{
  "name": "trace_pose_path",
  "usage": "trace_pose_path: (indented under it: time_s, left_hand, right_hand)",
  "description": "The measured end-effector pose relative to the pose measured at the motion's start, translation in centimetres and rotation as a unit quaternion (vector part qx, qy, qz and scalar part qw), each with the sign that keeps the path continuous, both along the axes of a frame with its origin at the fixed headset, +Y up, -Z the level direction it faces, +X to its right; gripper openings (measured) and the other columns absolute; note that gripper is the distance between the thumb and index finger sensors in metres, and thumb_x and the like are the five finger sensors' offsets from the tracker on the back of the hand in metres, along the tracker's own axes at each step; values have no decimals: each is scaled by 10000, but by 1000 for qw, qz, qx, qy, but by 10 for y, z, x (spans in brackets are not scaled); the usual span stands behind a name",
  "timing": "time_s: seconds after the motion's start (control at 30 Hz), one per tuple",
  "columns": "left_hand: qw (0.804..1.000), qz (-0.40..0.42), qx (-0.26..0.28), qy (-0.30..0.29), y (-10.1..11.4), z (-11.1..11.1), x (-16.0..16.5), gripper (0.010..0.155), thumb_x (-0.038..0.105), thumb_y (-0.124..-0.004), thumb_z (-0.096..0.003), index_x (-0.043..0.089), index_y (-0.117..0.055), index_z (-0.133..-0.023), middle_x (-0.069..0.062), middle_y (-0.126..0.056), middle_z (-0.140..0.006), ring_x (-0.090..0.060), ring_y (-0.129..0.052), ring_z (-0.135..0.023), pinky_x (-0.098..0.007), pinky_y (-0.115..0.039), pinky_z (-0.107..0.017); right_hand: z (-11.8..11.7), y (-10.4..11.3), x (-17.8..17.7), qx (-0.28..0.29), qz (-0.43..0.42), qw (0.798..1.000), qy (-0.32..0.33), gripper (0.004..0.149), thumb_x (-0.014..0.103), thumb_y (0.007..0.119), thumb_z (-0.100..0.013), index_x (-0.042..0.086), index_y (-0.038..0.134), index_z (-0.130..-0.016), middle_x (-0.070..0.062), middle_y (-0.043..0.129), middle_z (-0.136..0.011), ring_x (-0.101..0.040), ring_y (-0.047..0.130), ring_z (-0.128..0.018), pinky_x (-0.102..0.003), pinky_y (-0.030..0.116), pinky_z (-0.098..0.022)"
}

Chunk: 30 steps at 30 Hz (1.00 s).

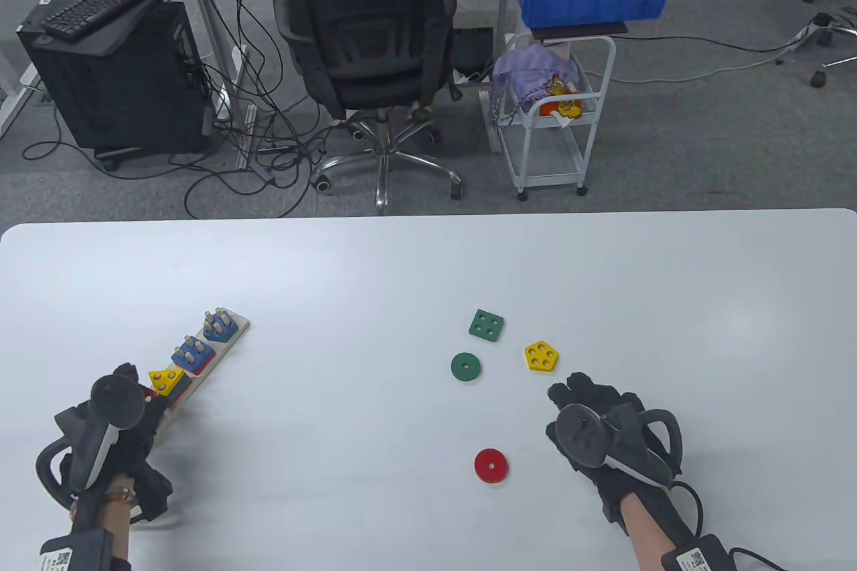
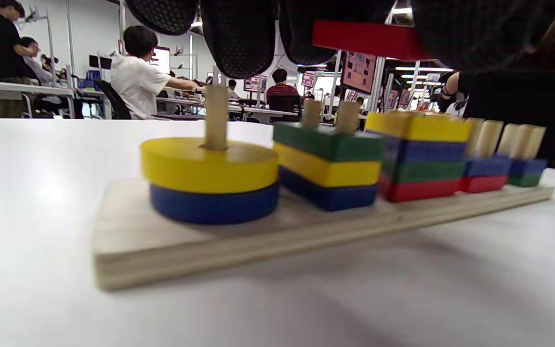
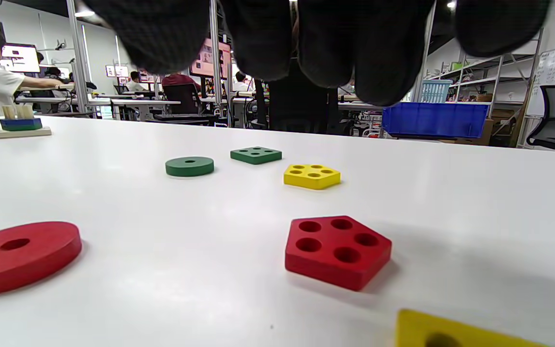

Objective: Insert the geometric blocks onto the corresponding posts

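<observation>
The wooden peg board [image 1: 236,332] lies at the table's left, with stacks of blocks on its posts. In the left wrist view the board [image 2: 128,241] carries a yellow disc [image 2: 208,164] on a blue one, then a green-topped stack [image 2: 328,142] and a yellow-topped stack [image 2: 419,126]. My left hand [image 1: 144,400] is over the board's near end and grips a red block [image 2: 364,39] above the posts. My right hand [image 1: 569,393] hovers empty, its fingers [image 3: 268,43] hanging above a red pentagon [image 3: 337,250] that is hidden in the table view.
Loose on the table are a green square [image 1: 486,325], a green disc [image 1: 465,367], a yellow pentagon [image 1: 542,356] and a red disc [image 1: 491,465]. A yellow block's edge [image 3: 451,332] shows near my right wrist. An office chair [image 1: 365,29] and a cart [image 1: 556,122] stand beyond the far edge.
</observation>
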<state>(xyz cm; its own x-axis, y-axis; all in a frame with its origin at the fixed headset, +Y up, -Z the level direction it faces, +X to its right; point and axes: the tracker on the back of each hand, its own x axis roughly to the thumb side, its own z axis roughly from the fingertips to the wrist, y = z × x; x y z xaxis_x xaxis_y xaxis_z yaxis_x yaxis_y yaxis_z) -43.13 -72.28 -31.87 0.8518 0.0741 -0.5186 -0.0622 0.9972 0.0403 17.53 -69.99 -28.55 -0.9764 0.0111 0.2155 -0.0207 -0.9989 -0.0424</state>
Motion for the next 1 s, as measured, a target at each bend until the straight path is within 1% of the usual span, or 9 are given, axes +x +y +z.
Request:
trace_pose_path:
  time_s: [0.23, 0.3, 0.37, 0.43, 0.57, 0.67, 0.77, 0.93, 1.0]
  left_hand:
    - [999, -17, -29, 11, -11, -5, -4, 702, 539, -806, -458, 388, -516, -1078, 92, -585, -1153, -259, -695, -1085, -588, -526, -805]
    - [999, -15, -35, 13, -14, -5, -5, 681, 540, -799, -461, 382, -541, -1072, 79, -587, -1153, -254, -692, -1087, -586, -527, -805]
    - [999, -19, -44, 16, -17, -6, -5, 689, 548, -790, -460, 382, -531, -1077, 77, -582, -1159, -254, -690, -1089, -587, -525, -806]
    - [998, -15, -52, 11, -18, -6, -4, 719, 554, -789, -460, 374, -499, -1092, 60, -519, -1200, -267, -647, -1116, -594, -510, -808]
    - [999, -17, -28, -17, -10, -6, 10, 728, 571, -781, -457, 375, -491, -1096, 42, -442, -1232, -281, -567, -1149, -605, -482, -814]
    - [998, -19, -8, -62, -1, -7, 34, 708, 577, -761, -467, 376, -501, -1093, 41, -444, -1233, -283, -550, -1153, -603, -479, -815]
    - [992, -16, 2, -126, 5, -7, 65, 686, 582, -739, -474, 382, -511, -1089, 44, -464, -1229, -276, -571, -1147, -600, -488, -813]
    - [970, 12, -10, -242, 4, -2, 120, 665, 582, -724, -480, 379, -531, -1084, 45, -504, -1219, -272, -602, -1135, -594, -508, -806]
    - [957, 20, -22, -290, 1, 3, 144, 660, 582, -719, -480, 384, -533, -1081, 48, -508, -1218, -270, -608, -1133, -593, -511, -806]
  right_hand:
    - [-1, -4, -1, -22, -4, 1000, 3, 575, 464, 721, -471, 172, 677, -965, -206, 682, -1032, -459, 808, -848, -703, 654, -573]
    - [-1, -5, -2, -26, -2, 1000, 3, 575, 463, 720, -472, 171, 677, -965, -205, 682, -1033, -459, 809, -847, -702, 654, -573]
    - [-1, -6, -2, -27, 0, 1000, 4, 575, 464, 719, -471, 172, 678, -965, -206, 682, -1032, -460, 808, -848, -703, 654, -572]
    - [-1, -6, -3, -28, 0, 1000, 5, 574, 464, 719, -472, 172, 677, -964, -205, 682, -1033, -459, 806, -850, -703, 654, -573]
    - [-1, -7, -7, -31, -1, 999, 13, 577, 463, 723, -471, 170, 674, -966, -205, 683, -1032, -457, 809, -848, -702, 656, -571]
    - [1, -8, -13, -34, 6, 999, 22, 584, 465, 725, -471, 169, 666, -971, -203, 684, -1031, -457, 809, -848, -698, 659, -571]
    - [3, -10, -22, -39, 15, 998, 36, 589, 467, 725, -470, 169, 658, -974, -198, 691, -1028, -455, 811, -848, -695, 662, -570]
    - [8, -16, -39, -52, 23, 996, 65, 612, 471, 734, -467, 164, 634, -987, -187, 696, -1025, -448, 810, -851, -690, 665, -571]
    - [11, -21, -51, -63, 31, 994, 86, 622, 476, 738, -465, 165, 626, -991, -176, 696, -1027, -449, 806, -854, -689, 666, -571]
